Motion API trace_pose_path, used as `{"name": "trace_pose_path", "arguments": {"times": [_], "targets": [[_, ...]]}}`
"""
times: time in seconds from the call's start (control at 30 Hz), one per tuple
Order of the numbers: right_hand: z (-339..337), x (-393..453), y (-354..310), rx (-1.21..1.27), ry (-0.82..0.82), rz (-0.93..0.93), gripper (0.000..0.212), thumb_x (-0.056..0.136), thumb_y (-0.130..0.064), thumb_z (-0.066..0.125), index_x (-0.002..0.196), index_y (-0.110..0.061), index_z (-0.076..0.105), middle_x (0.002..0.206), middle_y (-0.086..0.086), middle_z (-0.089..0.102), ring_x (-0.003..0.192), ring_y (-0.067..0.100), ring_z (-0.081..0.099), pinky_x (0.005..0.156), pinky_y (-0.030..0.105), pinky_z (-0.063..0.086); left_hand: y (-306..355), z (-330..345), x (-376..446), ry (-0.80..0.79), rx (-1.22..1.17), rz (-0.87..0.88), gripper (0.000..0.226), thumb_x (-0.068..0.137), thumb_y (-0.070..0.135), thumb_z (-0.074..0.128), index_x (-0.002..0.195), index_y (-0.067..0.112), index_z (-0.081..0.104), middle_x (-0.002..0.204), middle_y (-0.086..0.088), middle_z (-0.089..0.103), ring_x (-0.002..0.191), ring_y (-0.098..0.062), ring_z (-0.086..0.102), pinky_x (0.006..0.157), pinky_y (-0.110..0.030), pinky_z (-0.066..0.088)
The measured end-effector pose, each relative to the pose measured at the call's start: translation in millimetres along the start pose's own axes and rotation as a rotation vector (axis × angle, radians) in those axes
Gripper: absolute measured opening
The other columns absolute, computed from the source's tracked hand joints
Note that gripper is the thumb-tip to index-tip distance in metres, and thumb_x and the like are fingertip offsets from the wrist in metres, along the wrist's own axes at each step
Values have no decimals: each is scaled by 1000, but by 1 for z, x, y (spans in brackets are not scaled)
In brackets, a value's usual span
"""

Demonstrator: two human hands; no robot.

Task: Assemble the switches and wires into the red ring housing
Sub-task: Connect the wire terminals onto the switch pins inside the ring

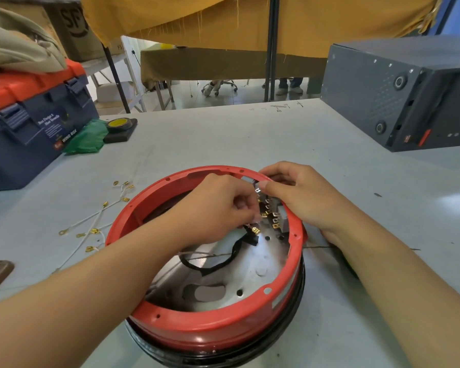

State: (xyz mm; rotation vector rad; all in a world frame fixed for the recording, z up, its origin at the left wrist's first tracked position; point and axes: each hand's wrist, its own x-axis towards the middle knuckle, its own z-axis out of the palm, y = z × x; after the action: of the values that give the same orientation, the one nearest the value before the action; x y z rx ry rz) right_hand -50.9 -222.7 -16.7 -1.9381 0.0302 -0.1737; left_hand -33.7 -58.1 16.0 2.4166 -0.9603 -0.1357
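Note:
The red ring housing [197, 328] stands on the grey table in front of me, with a silver metal plate [252, 264] inside it. Switches with brass terminals [275, 221] sit along the inner right wall. My left hand [215, 208] reaches inside the ring and pinches a brass connector on a black sleeved wire [223, 261] close to those terminals. My right hand [298, 192] grips the ring's right rim from outside, with its thumb on the switch at the top.
Loose white wires with brass connectors [96, 224] lie on the table left of the ring. A blue and red toolbox [29, 123] and a green bag [88, 139] stand at the far left. A dark grey machine case [398, 96] stands at the far right.

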Motion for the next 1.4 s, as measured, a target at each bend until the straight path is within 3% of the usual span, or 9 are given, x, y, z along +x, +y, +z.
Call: {"name": "trace_pose_path", "arguments": {"times": [0.2, 0.43, 0.67, 0.8, 1.0, 1.13, 1.2, 1.33, 1.4], "targets": [[0, 1, 2, 6, 1, -9, 7, 84, -24, 65, 87, -30, 67, 93, -6, 71, 90, 12, 67, 92, 42, 51, 0, 4, -1, 17, 38, -6, 7, 81, 20, 67, 75, 19, 68, 67, 6, 62, 63, -5, 55, 57, -13, 38], [0, 0, 1, 23, -3, -11, 8, 85, -21, 64, 88, -28, 68, 92, -5, 71, 89, 12, 67, 90, 40, 52, 1, 6, -1, 24, 57, -4, 17, 83, 18, 65, 68, 24, 60, 59, 11, 54, 58, -3, 50, 55, -12, 35], [0, -1, 0, 12, 3, -6, 9, 86, -21, 64, 92, -26, 68, 93, -4, 71, 90, 12, 67, 92, 41, 51, 1, 9, -1, 15, 66, 1, 12, 86, 23, 63, 76, 17, 62, 67, 4, 61, 64, -10, 54, 60, -23, 41], [2, -1, -1, 15, 13, -4, 10, 86, -20, 64, 93, -24, 69, 94, -3, 71, 91, 14, 67, 93, 41, 51, 1, 12, -2, 45, 68, 23, 13, 85, 21, 63, 73, 17, 60, 67, 4, 63, 64, -9, 55, 59, -20, 39], [3, -1, -2, -31, 40, 0, 17, 86, -21, 63, 102, -20, 68, 97, -1, 70, 93, 15, 65, 94, 41, 50, 2, 17, -2, 75, 102, 41, 16, 85, 20, 62, 71, 20, 55, 58, 10, 53, 61, -7, 52, 60, -27, 41], [3, -3, -3, -80, 45, -5, 21, 86, -24, 62, 106, -20, 68, 100, -2, 69, 96, 14, 64, 94, 38, 49, 3, 17, -2, 75, 108, 33, 15, 85, 20, 62, 72, 18, 55, 61, 7, 56, 65, -13, 55, 64, -32, 46], [2, -5, -4, -128, 66, -15, 21, 85, -28, 63, 105, -22, 68, 99, -4, 69, 93, 12, 64, 90, 32, 50, 3, 15, -2, 59, 83, 26, 13, 85, 20, 63, 75, 14, 60, 66, 3, 61, 65, -12, 56, 65, -30, 46], [-3, -9, -7, -246, 134, -52, 17, 82, -36, 66, 93, -24, 70, 84, -7, 67, 75, 3, 60, 61, 12, 43, 3, 4, -3, 4, 26, 14, 8, 86, 19, 63, 80, 16, 68, 70, 4, 64, 65, -6, 54, 59, -14, 39], [-5, -10, -8, -282, 125, -54, 18, 82, -38, 66, 92, -25, 70, 81, -9, 66, 72, 0, 58, 53, 5, 39, 1, 0, -3, -7, 37, 26, 12, 86, 14, 61, 85, 20, 71, 76, 6, 67, 69, -5, 56, 61, -13, 40]]}}
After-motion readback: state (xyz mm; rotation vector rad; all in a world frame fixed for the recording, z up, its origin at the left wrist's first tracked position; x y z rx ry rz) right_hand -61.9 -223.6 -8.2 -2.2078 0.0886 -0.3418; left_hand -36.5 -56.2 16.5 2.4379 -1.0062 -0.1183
